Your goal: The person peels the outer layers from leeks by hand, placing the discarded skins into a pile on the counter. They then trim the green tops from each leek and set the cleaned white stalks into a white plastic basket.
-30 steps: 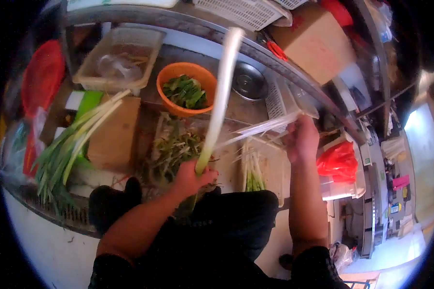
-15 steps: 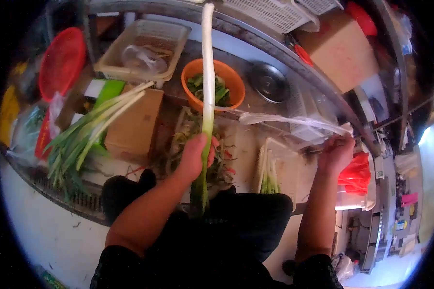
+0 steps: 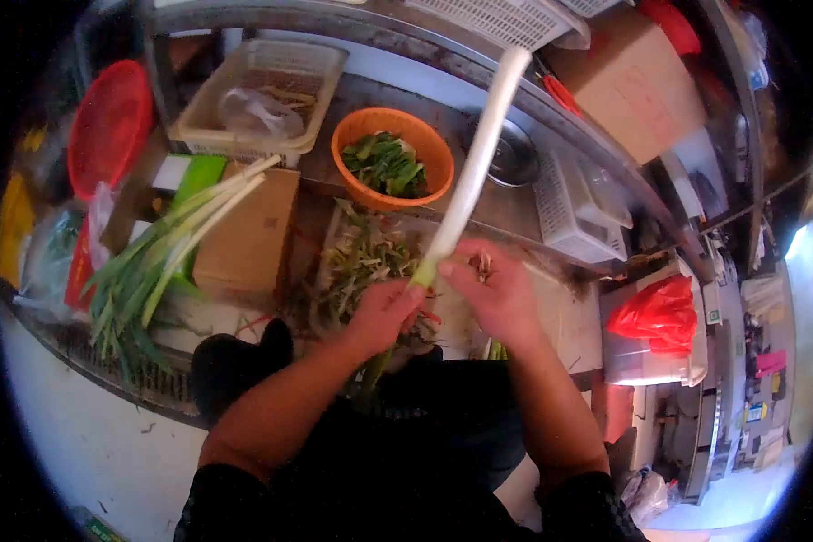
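My left hand [image 3: 384, 312] grips a long leek [image 3: 471, 172] near where its white stalk turns green, and the white end points up and to the right. My right hand [image 3: 492, 289] is right beside it, with the fingers at the same part of the stalk and a scrap of peel on them. A heap of peeled-off leek trimmings [image 3: 361, 262] lies on the board just beyond both hands.
An orange bowl [image 3: 350, 135] of green cuttings stands beyond the trimmings. A bundle of unpeeled leeks [image 3: 158, 257] rests over a cardboard box [image 3: 248, 239] at left. A clear tub [image 3: 316, 63], red lid [image 3: 108, 126], steel bowl [image 3: 515, 155], white basket [image 3: 574, 212] and red bag [image 3: 659, 312] surround.
My right hand let go of the long peeled strip it held out to the right and came back to the leek. The leek's white end tilted right.
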{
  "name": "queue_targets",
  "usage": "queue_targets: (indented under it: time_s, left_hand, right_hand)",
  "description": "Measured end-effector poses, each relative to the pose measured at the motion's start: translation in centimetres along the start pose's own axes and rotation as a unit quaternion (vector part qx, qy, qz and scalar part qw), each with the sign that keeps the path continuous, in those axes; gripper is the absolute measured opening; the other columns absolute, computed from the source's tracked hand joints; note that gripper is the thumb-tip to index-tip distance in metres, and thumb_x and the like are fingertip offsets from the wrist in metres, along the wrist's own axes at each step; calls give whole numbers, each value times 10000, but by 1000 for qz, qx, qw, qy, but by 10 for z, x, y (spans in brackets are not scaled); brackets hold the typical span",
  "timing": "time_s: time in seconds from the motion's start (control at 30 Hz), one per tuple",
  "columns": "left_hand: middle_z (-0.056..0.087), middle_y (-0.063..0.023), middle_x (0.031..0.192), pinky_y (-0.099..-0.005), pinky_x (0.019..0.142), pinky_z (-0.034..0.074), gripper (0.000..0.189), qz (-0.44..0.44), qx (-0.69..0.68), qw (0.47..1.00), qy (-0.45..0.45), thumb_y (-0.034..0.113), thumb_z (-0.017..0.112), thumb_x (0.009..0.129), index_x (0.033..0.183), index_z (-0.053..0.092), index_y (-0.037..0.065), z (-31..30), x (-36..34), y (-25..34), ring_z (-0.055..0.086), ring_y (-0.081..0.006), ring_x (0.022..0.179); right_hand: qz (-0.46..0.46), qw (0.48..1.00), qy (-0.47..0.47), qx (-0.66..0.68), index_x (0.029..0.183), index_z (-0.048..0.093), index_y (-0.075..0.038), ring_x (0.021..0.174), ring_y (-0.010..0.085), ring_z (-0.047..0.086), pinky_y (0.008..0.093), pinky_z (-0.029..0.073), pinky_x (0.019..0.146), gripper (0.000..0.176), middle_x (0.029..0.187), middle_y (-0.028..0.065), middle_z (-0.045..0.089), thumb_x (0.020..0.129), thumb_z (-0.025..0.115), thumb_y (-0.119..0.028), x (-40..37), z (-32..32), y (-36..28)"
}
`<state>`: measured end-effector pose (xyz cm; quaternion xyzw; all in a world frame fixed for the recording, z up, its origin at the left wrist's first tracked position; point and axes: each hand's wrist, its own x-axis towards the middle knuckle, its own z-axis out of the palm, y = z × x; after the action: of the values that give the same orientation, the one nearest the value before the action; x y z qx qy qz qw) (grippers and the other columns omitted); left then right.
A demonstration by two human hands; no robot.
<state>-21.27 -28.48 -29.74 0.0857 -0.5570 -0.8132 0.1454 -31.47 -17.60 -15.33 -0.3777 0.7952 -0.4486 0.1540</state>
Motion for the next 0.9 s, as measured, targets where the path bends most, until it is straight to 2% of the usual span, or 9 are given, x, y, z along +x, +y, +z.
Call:
queue_targets:
  time_s: [0.07,0.13,0.17,0.23,0.37,0.53,0.6,0.73,0.9]
  left_hand:
    - [515,-31,682,-292,499,421,312,10,7,1000,3,312,476,971,902,575,24,-2,0,1,492,-127,551]
    - [514,-24,683,-289,490,420,269,20,11,1000,6,278,498,967,925,568,21,-2,0,3,488,-120,544]
    - [514,-18,682,-278,477,416,226,13,13,1000,23,241,525,958,946,560,18,-2,1,5,484,-110,536]
    - [514,-12,681,-267,464,411,191,7,16,999,36,205,551,948,967,553,15,-2,3,9,480,-100,529]
    - [522,5,656,-239,447,389,174,-24,-3,998,63,168,607,916,982,581,9,-7,5,8,466,-70,505]
    - [591,-5,669,-225,486,418,203,-16,27,996,77,192,629,904,990,618,9,6,0,15,544,-64,544]
    - [650,-33,736,-249,553,478,225,87,128,985,69,204,647,889,995,620,8,11,-2,16,628,-92,633]
    - [678,-57,787,-267,609,507,257,41,189,980,55,216,669,867,1000,616,3,10,-8,24,666,-115,704]
    - [658,-51,734,-260,557,477,258,88,149,984,39,202,671,862,1018,611,5,7,-6,14,609,-92,621]
  right_hand:
    - [7,997,-17,-79,1030,623,-76,712,84,574,240,441,589,203,719,-9,606,873,681,-191,2,2,-1]
    - [-144,975,117,-118,929,637,-50,697,76,559,226,432,613,93,744,-6,617,890,648,-133,0,-9,2]
    - [-144,976,115,-119,929,637,-50,697,76,559,226,432,613,93,744,-6,617,890,648,-133,-3,-17,-1]
    - [-54,982,180,7,913,627,-43,699,67,546,209,427,632,61,770,-6,616,895,628,-101,-11,-37,-12]
    - [-92,966,221,94,914,626,-52,713,53,519,193,413,633,35,774,-22,593,885,626,-73,-17,-55,-17]
    - [-87,988,96,-87,906,619,-39,748,84,519,254,457,644,188,784,-6,587,823,725,-170,-8,-14,-14]
    - [-39,996,69,-49,896,618,-39,725,78,516,249,453,631,192,765,-3,581,823,728,-179,-5,1,2]
    - [67,997,23,2,857,606,-34,653,63,501,239,438,588,196,707,2,562,833,720,-192,-6,6,3]
    - [69,995,15,73,816,590,-26,637,57,499,229,426,566,176,700,-16,562,840,699,-163,-10,-1,5]
